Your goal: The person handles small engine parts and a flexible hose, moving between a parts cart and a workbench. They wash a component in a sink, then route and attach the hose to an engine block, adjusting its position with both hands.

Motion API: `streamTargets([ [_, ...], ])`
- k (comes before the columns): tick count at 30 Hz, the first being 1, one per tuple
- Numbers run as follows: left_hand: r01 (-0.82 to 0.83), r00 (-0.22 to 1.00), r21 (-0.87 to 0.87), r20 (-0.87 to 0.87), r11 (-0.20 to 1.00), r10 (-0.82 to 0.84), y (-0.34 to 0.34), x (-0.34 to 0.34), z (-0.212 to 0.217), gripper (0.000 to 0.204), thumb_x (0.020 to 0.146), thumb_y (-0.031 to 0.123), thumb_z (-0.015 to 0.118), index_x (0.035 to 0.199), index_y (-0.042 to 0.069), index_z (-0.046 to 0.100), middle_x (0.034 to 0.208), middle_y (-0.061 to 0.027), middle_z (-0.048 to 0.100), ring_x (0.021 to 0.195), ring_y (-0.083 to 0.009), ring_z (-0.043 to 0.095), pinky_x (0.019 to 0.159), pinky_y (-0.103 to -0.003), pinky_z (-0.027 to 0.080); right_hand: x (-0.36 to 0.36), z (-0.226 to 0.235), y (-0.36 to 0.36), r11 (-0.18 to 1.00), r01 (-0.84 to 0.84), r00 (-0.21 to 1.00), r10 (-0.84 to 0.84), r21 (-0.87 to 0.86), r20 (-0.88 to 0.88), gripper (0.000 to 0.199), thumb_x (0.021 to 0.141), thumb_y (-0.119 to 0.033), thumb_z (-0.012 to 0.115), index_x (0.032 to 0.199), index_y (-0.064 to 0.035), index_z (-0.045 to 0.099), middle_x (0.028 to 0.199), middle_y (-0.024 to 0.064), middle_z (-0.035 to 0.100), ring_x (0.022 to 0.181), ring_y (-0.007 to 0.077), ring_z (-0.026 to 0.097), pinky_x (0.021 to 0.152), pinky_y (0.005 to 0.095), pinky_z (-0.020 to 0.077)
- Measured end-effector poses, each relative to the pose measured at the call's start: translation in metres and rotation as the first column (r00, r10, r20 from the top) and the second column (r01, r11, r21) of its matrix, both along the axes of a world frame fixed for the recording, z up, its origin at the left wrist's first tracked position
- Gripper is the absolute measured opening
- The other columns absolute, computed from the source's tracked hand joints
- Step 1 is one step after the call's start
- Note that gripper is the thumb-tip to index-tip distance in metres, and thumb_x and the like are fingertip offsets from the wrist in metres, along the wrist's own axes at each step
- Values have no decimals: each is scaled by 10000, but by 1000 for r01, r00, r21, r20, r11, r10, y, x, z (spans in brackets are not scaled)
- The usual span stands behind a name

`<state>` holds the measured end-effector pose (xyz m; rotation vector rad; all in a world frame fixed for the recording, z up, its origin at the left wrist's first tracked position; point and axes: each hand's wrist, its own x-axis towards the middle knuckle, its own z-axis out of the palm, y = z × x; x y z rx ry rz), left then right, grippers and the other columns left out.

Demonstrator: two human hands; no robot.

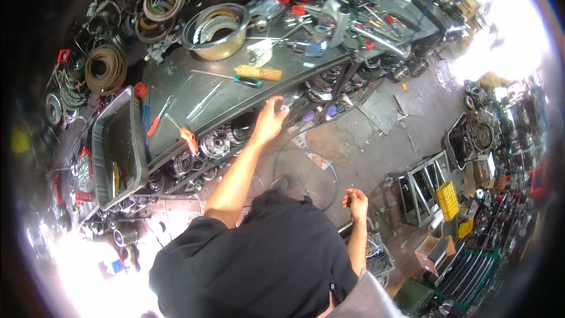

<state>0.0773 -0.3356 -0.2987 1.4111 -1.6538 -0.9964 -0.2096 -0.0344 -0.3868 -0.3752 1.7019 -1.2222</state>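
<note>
My left hand (pixel 271 122) reaches out at the front edge of the metal workbench (pixel 176 91). Its fingers and thumb are bent around a small shiny piece (pixel 285 108), too blurred to name. Low on the right, away from the bench, my right hand (pixel 355 204) hangs with curled fingers; whether anything is in them is hidden. On the bench, nearest my left hand, lie a green-and-black-handled screwdriver (pixel 248 81) and a yellow textured cylinder (pixel 259 72). Farther left are a slim metal tool (pixel 205 100), a red-handled screwdriver (pixel 154 126) and an orange-handled tool (pixel 188 138).
A brass-coloured bowl (pixel 219 47) holding metal rings stands farther back, near a blue power tool (pixel 309 47). A deep grey tray (pixel 101 159) sits at the bench's left end. Gear parts (pixel 215 143) fill the shelf below. Metal frames (pixel 420 185) and a yellow crate (pixel 447 201) stand right.
</note>
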Motion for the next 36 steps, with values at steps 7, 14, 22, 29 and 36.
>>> streamTargets([
  [7, -201, 974, -12, 102, 980, 201, -76, 90, 6, 476, 917, 207, 666, 1298, 8, 462, 1227, -267, 613, 1156, -437, 592, 973, -468, 468, 39, -3, -39, 995, -18, 1000, 16, 102, 24, 135, 1007, -96, 532, 974, -9, 630, 725, 64, 634, 556, 143, 600, 495, 260, 491],
  [14, -123, 812, -207, 541, 971, 218, -109, 138, -33, 390, 898, 308, 639, 1154, 14, 634, 1145, -212, 614, 1136, -395, 531, 1005, -498, 398, 54, 4, -74, 976, -110, 993, 115, 187, -14, 178, 1020, -156, 564, 965, -4, 638, 721, 77, 645, 560, 154, 612, 502, 279, 497],
  [22, -165, 750, -290, 584, 943, 311, -111, 139, -54, 345, 845, 245, 717, 1137, 69, 667, 1138, -146, 585, 1090, -344, 521, 902, -481, 441, 66, 8, -114, 963, -248, 968, 251, 102, -26, 217, 1037, -168, 520, 958, -8, 643, 727, 72, 634, 562, 155, 599, 511, 278, 486],
  [29, -178, 906, -509, 250, 842, 342, -42, 140, -20, 325, 778, 126, 746, 1072, 44, 634, 1111, -167, 566, 1056, -373, 546, 904, -482, 463, 80, 15, -114, 935, -321, 940, 334, 152, -70, 213, 1033, -190, 546, 994, 1, 633, 722, 88, 635, 567, 177, 616, 509, 292, 496],
  [36, -38, 985, -320, 150, 947, 90, 101, 180, -35, 245, 796, 88, 718, 1020, 44, 629, 1075, -146, 573, 1029, -353, 589, 869, -421, 511, 112, -1, -123, 847, -531, 847, 531, 13, -8, 154, 1000, -106, 527, 1004, -4, 642, 744, 81, 643, 584, 168, 615, 510, 284, 491],
])
